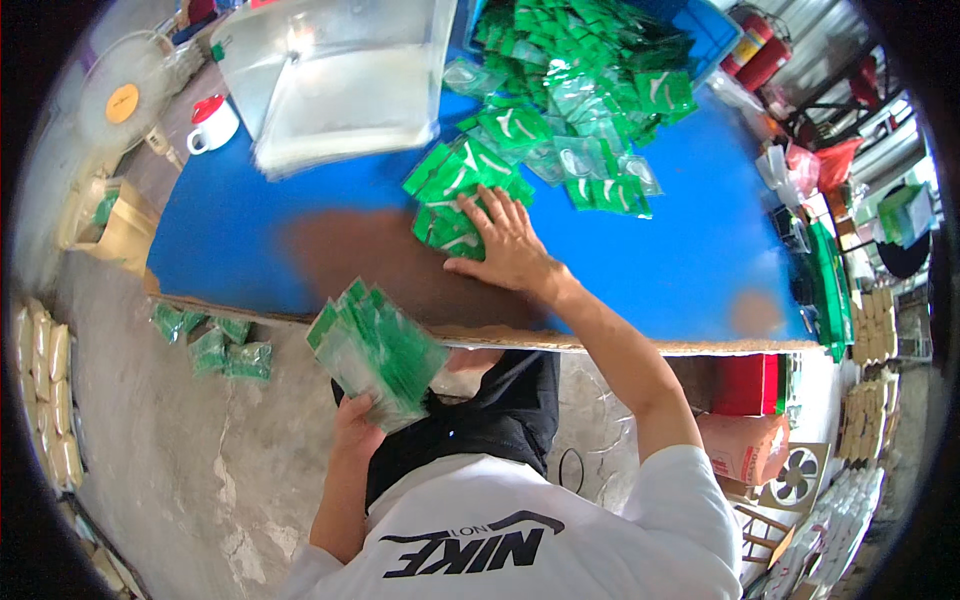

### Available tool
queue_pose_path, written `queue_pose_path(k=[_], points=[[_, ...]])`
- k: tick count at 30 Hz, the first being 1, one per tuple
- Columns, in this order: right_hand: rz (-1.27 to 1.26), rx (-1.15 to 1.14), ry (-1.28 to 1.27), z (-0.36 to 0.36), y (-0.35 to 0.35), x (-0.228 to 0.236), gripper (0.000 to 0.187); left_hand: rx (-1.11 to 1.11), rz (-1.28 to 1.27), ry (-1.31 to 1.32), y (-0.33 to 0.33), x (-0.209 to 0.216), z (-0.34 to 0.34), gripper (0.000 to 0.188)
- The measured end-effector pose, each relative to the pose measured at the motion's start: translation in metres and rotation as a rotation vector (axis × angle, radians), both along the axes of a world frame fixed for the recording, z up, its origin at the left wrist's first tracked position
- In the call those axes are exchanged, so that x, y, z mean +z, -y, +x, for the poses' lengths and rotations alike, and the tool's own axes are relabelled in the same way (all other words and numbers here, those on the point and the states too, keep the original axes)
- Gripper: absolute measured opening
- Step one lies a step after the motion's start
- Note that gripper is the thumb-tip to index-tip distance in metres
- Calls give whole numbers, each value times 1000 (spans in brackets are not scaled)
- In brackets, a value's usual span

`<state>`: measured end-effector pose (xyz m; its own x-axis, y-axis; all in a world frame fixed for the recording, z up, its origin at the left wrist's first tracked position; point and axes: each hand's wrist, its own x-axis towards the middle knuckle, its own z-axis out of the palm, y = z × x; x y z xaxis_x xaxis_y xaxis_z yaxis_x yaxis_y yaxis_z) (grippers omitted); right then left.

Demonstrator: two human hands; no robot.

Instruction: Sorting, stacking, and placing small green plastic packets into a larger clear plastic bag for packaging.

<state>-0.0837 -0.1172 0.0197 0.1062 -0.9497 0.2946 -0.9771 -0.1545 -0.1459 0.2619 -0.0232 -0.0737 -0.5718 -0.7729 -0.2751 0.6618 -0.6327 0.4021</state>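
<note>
My left hand is closed around the lower end of a stack of flat green-and-clear plastic packets, held in front of the table's near edge. My right hand reaches onto the blue tabletop and lies with spread fingers on a small pile of similar green packets. White curved shapes show on several of these packets. Beyond that hand, a large heap of green packets spills toward me from a blue bin.
Stacked clear plastic bags lie at the table's back left, beside a white mug with a red lid. A fan and a cardboard box stand left of the table. Filled green bags rest on the floor.
</note>
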Motion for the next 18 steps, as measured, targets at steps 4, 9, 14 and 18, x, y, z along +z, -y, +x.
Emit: queue_pose_path(k=[4, 9, 14, 18], points=[[58, 15, 129, -17, 19, 21, 90, -3, 0, -57, 2, 10, -4, 76], [-317, -259, 160, -108, 106, 11, 91, -16, 71, 7, -2, 14, -11, 77], [-33, -440, 115, -98, 143, 12, 93, 7, -5, 67, -5, 31, -17, 74], [169, -525, -53, -104, 161, 8, 71, -9, 10, 83, -4, 29, -20, 73]])
